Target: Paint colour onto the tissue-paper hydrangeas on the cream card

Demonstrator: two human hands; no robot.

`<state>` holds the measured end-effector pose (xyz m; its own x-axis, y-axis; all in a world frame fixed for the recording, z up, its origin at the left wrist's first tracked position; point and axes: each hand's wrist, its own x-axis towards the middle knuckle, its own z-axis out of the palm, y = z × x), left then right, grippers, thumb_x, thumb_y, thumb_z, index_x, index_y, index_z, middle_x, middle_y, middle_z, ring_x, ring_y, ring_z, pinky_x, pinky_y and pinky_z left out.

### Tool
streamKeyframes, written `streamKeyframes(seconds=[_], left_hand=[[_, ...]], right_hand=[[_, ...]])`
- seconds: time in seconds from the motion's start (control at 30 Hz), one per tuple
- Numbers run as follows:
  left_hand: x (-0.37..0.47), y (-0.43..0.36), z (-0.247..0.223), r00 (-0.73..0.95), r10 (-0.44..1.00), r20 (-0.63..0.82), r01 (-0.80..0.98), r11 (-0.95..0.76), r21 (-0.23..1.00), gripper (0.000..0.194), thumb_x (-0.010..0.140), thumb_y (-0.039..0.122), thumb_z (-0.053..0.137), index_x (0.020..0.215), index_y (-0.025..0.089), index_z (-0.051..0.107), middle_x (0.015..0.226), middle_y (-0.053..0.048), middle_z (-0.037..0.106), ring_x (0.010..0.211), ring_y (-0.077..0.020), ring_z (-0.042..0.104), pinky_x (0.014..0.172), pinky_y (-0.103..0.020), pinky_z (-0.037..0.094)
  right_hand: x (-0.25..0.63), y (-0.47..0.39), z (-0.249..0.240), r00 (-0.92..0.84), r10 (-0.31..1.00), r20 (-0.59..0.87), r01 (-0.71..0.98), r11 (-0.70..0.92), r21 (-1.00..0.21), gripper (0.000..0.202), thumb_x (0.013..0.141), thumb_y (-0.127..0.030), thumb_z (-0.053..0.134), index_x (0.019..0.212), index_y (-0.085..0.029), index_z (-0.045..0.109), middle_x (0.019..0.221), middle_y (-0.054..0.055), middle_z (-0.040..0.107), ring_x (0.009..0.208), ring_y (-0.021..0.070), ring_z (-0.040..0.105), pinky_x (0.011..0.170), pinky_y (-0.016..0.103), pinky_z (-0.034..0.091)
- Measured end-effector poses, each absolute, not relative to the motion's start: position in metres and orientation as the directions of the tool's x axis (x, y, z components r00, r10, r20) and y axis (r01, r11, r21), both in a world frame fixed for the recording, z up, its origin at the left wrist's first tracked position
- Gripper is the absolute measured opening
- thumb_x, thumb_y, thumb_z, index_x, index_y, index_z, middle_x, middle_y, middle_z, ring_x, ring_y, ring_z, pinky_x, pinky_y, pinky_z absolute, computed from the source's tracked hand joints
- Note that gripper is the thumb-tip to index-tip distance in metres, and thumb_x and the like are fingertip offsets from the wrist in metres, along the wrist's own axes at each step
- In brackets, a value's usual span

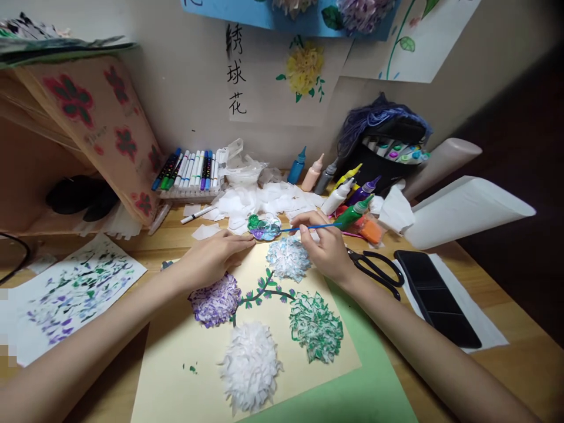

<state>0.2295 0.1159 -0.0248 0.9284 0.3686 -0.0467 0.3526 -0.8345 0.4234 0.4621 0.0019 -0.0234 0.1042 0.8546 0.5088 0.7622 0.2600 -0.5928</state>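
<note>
My right hand is closed around a thin blue paintbrush. The brush's tip reaches into a small paint palette with green, purple and bluish paint. My left hand lies with its fingers stretched out, fingertips at the palette's left rim. Below the hands is a cream sheet with a painted branch and ruffled paper flowers: a light-blue-tipped one under my right hand, a purple one partly beneath my left wrist, a green one and a white one.
Paint bottles stand behind my right hand, and white tissue scraps lie behind the palette. Black scissors and a black case are at the right. Markers stand at back left, near a paint-dabbed sheet.
</note>
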Motion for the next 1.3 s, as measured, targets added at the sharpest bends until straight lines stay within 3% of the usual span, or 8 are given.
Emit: streamKeyframes(seconds=[0.4, 0.6, 0.83, 1.0, 1.17, 1.3], left_hand=[[0.229, 0.118, -0.028, 0.934, 0.356, -0.038, 0.339, -0.844, 0.414, 0.050, 0.090, 0.012, 0.045, 0.139, 0.025, 0.051, 0.142, -0.005, 0.055, 0.116, -0.0259, 0.053, 0.087, -0.037, 0.048], [0.230, 0.116, -0.023, 0.934, 0.354, -0.049, 0.337, -0.829, 0.446, 0.046, 0.095, 0.022, 0.043, 0.141, 0.027, 0.048, 0.135, -0.005, 0.060, 0.109, -0.0251, 0.055, 0.086, -0.037, 0.047], [0.230, 0.115, -0.021, 0.929, 0.367, -0.041, 0.344, -0.821, 0.456, 0.046, 0.095, 0.021, 0.043, 0.140, 0.028, 0.049, 0.128, -0.006, 0.064, 0.107, -0.0233, 0.057, 0.087, -0.036, 0.046], [0.230, 0.116, -0.022, 0.931, 0.361, -0.059, 0.347, -0.822, 0.451, 0.046, 0.095, 0.021, 0.043, 0.141, 0.026, 0.047, 0.135, -0.005, 0.060, 0.112, -0.0246, 0.054, 0.087, -0.036, 0.046], [0.230, 0.116, -0.021, 0.923, 0.375, -0.086, 0.374, -0.821, 0.432, 0.050, 0.093, 0.018, 0.043, 0.143, 0.027, 0.045, 0.136, -0.004, 0.060, 0.110, -0.0254, 0.055, 0.087, -0.037, 0.047], [0.230, 0.116, -0.021, 0.926, 0.369, -0.076, 0.363, -0.819, 0.445, 0.051, 0.092, 0.017, 0.044, 0.143, 0.027, 0.045, 0.136, -0.005, 0.059, 0.112, -0.0254, 0.054, 0.089, -0.037, 0.047]], right_hand=[[0.468, 0.010, -0.022, 0.110, 0.875, 0.471, 0.748, 0.239, -0.619, 0.020, 0.093, -0.019, 0.041, 0.079, -0.022, 0.054, 0.077, 0.001, 0.059, 0.080, 0.0185, 0.056, 0.075, 0.033, 0.040], [0.467, 0.010, -0.026, 0.110, 0.885, 0.453, 0.754, 0.223, -0.618, 0.019, 0.092, -0.020, 0.042, 0.079, -0.023, 0.055, 0.077, 0.001, 0.060, 0.080, 0.0191, 0.055, 0.075, 0.033, 0.040], [0.468, 0.012, -0.031, 0.183, 0.909, 0.375, 0.644, 0.177, -0.744, 0.018, 0.092, -0.023, 0.042, 0.080, -0.022, 0.056, 0.076, 0.001, 0.061, 0.079, 0.0184, 0.058, 0.076, 0.033, 0.041], [0.468, 0.014, -0.034, 0.206, 0.927, 0.313, 0.523, 0.165, -0.836, 0.020, 0.093, -0.027, 0.042, 0.081, -0.021, 0.058, 0.076, 0.000, 0.061, 0.078, 0.0173, 0.059, 0.076, 0.032, 0.042], [0.469, 0.015, -0.031, 0.246, 0.919, 0.307, 0.461, 0.168, -0.871, 0.021, 0.093, -0.027, 0.043, 0.080, -0.020, 0.057, 0.073, 0.000, 0.061, 0.075, 0.0166, 0.059, 0.073, 0.031, 0.043], [0.472, 0.014, -0.027, 0.269, 0.896, 0.354, 0.530, 0.169, -0.831, 0.022, 0.093, -0.027, 0.042, 0.078, -0.021, 0.057, 0.073, 0.001, 0.061, 0.074, 0.0170, 0.058, 0.073, 0.032, 0.042]])
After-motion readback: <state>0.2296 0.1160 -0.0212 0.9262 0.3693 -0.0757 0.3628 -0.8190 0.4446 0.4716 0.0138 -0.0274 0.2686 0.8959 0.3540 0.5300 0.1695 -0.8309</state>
